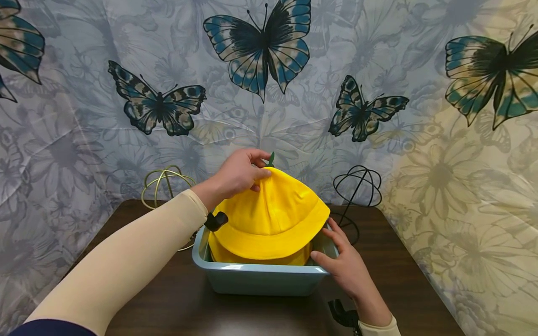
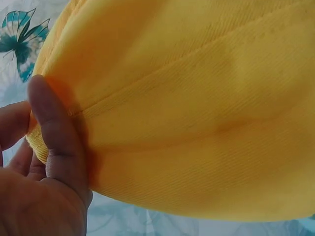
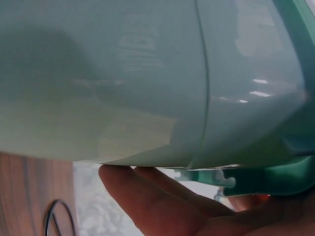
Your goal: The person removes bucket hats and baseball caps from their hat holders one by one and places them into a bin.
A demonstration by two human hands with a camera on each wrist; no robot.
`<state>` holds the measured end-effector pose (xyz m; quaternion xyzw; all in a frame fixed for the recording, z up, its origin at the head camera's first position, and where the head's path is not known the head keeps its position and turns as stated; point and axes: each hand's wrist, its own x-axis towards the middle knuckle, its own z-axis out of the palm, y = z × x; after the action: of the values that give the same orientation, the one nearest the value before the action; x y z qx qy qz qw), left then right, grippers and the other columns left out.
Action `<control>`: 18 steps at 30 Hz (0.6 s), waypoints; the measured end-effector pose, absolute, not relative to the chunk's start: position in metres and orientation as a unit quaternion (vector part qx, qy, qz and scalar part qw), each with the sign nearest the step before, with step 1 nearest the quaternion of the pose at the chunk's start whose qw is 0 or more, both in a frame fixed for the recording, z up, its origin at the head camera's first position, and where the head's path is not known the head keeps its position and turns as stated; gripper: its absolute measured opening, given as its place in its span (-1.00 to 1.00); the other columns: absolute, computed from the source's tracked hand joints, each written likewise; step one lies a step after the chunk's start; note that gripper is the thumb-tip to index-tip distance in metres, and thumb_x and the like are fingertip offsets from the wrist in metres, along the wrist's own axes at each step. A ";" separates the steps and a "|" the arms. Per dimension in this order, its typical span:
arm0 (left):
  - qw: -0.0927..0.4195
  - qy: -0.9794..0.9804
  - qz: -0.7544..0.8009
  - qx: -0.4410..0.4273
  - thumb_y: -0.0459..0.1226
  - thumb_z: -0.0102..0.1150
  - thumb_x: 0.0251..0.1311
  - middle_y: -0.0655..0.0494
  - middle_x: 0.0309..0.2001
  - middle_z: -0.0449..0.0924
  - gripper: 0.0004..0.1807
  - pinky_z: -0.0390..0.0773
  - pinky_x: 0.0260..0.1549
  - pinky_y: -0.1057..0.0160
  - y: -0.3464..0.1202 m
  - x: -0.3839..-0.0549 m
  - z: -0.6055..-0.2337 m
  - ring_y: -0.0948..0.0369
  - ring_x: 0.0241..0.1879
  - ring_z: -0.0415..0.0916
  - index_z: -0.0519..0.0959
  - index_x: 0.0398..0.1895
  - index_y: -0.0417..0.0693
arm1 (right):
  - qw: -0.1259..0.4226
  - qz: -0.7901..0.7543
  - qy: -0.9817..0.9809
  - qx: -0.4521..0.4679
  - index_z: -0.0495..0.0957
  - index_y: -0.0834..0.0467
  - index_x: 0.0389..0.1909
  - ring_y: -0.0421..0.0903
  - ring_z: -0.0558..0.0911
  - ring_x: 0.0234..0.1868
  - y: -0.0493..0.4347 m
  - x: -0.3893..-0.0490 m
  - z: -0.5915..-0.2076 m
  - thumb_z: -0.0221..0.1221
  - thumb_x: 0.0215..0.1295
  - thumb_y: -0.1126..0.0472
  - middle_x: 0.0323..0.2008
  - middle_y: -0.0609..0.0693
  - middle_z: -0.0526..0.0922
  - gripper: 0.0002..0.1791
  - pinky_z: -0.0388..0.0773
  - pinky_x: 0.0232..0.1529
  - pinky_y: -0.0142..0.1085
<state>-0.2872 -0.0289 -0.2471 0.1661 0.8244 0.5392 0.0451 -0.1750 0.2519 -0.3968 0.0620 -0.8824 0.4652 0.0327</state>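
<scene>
My left hand (image 1: 240, 171) pinches a yellow bucket hat (image 1: 273, 210) at the top of its crown, beside a small green leaf-shaped tab (image 1: 271, 159). In the left wrist view, the thumb (image 2: 56, 132) presses on the yellow cloth and the other fingers are partly behind it. The hat is tilted over a pale blue-green plastic basin (image 1: 265, 280), with more yellow cloth (image 1: 252, 261) under its brim. My right hand (image 1: 349, 266) holds the basin's right front corner, thumb at the rim. Its fingers lie along the outer wall in the right wrist view.
Behind the basin on the dark wooden table (image 1: 159, 280) stand a gold wire stand (image 1: 166, 175) at left and a black wire stand (image 1: 357, 184) at right. A cloth backdrop (image 1: 269, 126) with butterflies hangs behind the table.
</scene>
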 end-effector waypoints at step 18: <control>0.021 0.872 0.451 0.188 -0.32 0.28 0.32 0.01 -0.02 0.54 -0.57 0.66 -0.46 0.25 -0.030 -0.281 -0.258 0.10 -0.42 0.59 0.56 0.25 -0.04 | 0.041 0.476 -0.876 0.064 0.47 0.21 0.26 0.20 -0.02 0.51 0.251 -0.176 -0.398 0.30 0.31 -0.07 0.57 -0.09 -0.09 -0.38 0.09 0.25 0.38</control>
<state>-0.2806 -0.0297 -0.2580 0.1883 0.8719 0.4515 0.0210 -0.1759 0.2512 -0.3983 0.0639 -0.8761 0.4761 0.0408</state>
